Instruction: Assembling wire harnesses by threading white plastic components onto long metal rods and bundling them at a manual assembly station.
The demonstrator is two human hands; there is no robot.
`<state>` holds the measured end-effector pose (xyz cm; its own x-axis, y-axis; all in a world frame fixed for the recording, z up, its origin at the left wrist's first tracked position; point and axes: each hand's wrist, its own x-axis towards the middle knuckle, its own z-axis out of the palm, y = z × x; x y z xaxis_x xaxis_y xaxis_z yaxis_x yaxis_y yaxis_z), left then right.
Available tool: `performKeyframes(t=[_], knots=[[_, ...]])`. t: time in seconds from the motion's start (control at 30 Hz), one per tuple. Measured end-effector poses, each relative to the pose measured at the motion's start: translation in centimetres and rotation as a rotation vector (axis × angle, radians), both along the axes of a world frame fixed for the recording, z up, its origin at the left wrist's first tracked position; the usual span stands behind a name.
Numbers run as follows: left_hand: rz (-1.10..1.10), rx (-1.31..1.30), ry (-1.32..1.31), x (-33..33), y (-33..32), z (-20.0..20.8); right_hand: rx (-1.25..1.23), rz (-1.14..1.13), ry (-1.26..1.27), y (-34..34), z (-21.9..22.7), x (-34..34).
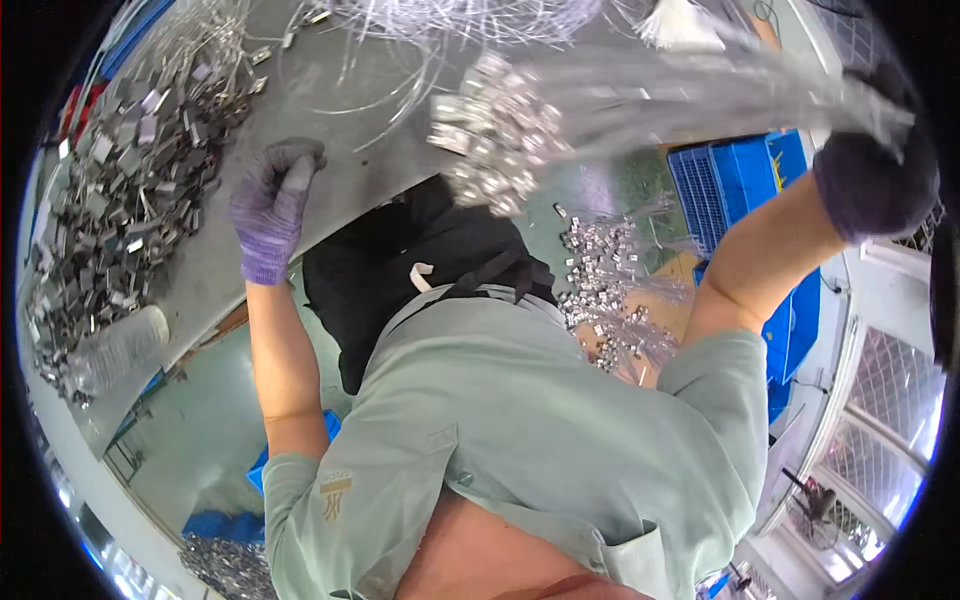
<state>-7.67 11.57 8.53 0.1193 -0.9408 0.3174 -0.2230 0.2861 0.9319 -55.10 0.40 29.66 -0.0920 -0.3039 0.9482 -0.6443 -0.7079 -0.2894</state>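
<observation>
My right hand (872, 185), in a dark purple glove, is raised at the far right and closed round the tail end of a bundle of clear plastic strands (700, 100). The strands stretch leftward, blurred by motion. At their other end is a thick cluster of small silvery metal pieces (500, 130), hanging over the table's front edge. My left hand (275, 200), in a purple and grey knitted glove, is over the grey table (300, 105) near its edge. Its fingers are curled in toward the thumb, and nothing shows between them.
A heap of loose metal pieces (130, 180) covers the table's left side, with a clear plastic container (120, 350) by it. Clear strands (460, 20) lie at the back. More strand bundles with metal ends (610, 270) lie low at right, near blue crates (740, 190).
</observation>
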Motion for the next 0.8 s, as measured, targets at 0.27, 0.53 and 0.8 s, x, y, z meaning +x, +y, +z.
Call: performKeyframes(t=[0.27, 0.53, 0.8], knots=[[-0.105, 0.220, -0.214, -1.7, -1.1, -2.0, 0.524, -0.154, -0.231, 3.4, -13.5, -0.7], [-0.038, 0.377, -0.372, -0.7, 0.9, -5.0, 1.291, -0.398, -0.494, -0.4, -37.9, -15.2], [0.165, 0.547, -0.389, 0.5, 4.3, -7.3, 1.081, -0.330, -1.608, 1.2, -55.8, -18.8]])
